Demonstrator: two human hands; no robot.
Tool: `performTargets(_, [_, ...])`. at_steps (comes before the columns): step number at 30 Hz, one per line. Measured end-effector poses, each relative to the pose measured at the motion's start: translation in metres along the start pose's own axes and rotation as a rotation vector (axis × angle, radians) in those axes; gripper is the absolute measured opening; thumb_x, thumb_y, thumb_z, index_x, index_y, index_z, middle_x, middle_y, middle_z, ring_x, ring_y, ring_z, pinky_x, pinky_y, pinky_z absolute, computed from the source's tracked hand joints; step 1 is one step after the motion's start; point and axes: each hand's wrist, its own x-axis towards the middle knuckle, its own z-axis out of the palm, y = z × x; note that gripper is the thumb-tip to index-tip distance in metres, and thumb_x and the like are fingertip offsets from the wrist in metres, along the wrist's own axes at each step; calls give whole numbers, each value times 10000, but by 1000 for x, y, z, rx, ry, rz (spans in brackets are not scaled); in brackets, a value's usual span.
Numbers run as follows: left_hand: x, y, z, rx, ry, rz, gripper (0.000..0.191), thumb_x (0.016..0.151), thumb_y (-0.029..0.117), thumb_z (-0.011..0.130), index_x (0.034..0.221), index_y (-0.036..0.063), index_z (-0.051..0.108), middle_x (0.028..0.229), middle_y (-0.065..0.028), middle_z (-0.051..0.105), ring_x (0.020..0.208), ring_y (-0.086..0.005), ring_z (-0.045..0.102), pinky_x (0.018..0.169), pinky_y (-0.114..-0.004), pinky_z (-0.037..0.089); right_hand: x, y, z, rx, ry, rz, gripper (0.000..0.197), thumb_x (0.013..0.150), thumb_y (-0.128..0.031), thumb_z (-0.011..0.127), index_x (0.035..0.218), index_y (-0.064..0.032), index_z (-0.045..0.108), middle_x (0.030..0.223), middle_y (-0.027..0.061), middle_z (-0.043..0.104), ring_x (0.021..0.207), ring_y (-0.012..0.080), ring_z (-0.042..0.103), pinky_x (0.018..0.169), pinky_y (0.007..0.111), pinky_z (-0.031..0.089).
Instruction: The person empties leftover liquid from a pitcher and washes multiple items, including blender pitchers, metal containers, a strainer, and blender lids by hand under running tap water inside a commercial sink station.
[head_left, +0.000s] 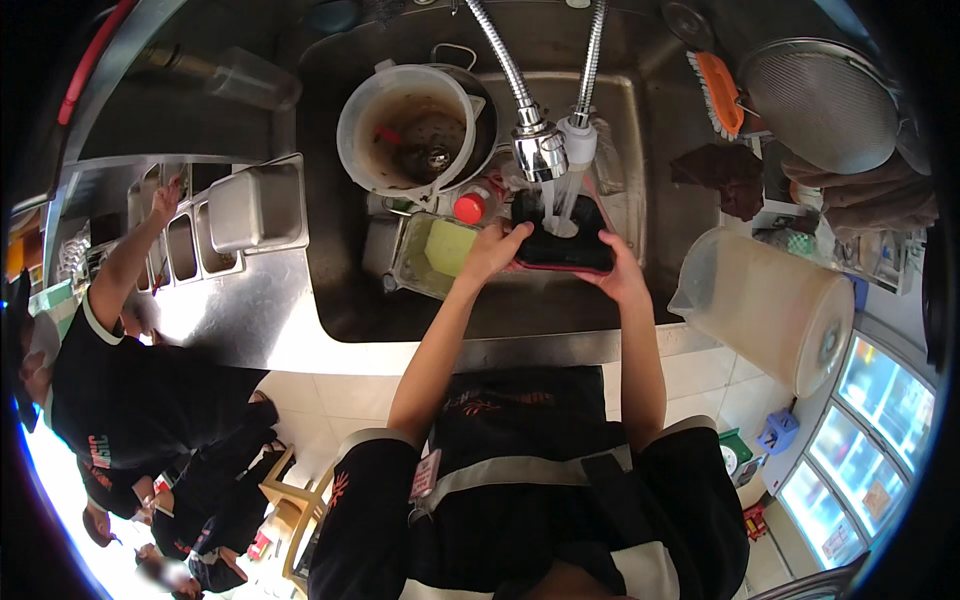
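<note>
My left hand (491, 253) and my right hand (621, 271) grip opposite sides of a black rectangular container (564, 255) with a reddish lower edge. Water runs into it from a chrome flexible-hose tap (540, 154) and a white-tipped tap (577, 142) just above. Both hands are over a stainless steel sink (375, 319). Close by my left hand are a clear container with a pale green bottom (450, 247) and a bottle with a red cap (469, 208). A white plastic bucket (352, 142) with murky brown liquid stands behind them, partly over a metal pot (484, 142).
At right, a large plastic pitcher (757, 307) lies across the sink's edge, near a dark cloth (724, 176), an orange brush (720, 94) and a mesh strainer (825, 105). Steel pans (259, 206) occupy the left counter, where a co-worker (150, 405) reaches in.
</note>
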Motion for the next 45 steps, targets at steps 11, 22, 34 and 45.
performTargets(11, [3, -13, -2, 318, 341, 702, 613, 750, 365, 517, 1190, -12, 317, 1130, -173, 429, 1048, -277, 416, 856, -348, 333, 4, 32, 48, -225, -96, -815, 490, 678, 3, 562, 1139, -21, 398, 1005, 63, 520, 890, 148, 503, 766, 258, 399])
performTargets(22, [26, 8, 45, -1206, -363, 284, 541, 767, 507, 399, 1052, 53, 470, 934, -94, 543, 811, -219, 531, 751, -338, 426, -27, 33, 42, -1713, 304, -1443, 371, 688, -292, 566, 975, -58, 538, 957, 79, 537, 931, 257, 481, 919, 497, 184])
performTargets(34, [18, -1, 31, -1133, -437, 135, 583, 745, 536, 403, 1122, 93, 434, 1067, -106, 497, 953, -221, 496, 834, -362, 384, 8, 24, 48, -1884, 340, -1144, 324, 802, -322, 373, 1055, -190, 525, 1243, 60, 328, 1187, 250, 232, 893, 603, 59])
performTargets(45, [26, -10, 48, -1139, -468, 167, 563, 732, 517, 444, 1088, 82, 467, 1050, -82, 509, 943, -197, 482, 834, -337, 367, 21, 22, 35, -1883, 486, -849, 497, 845, -415, 205, 1156, -92, 418, 1280, 41, 295, 1212, 256, 183, 909, 579, 9])
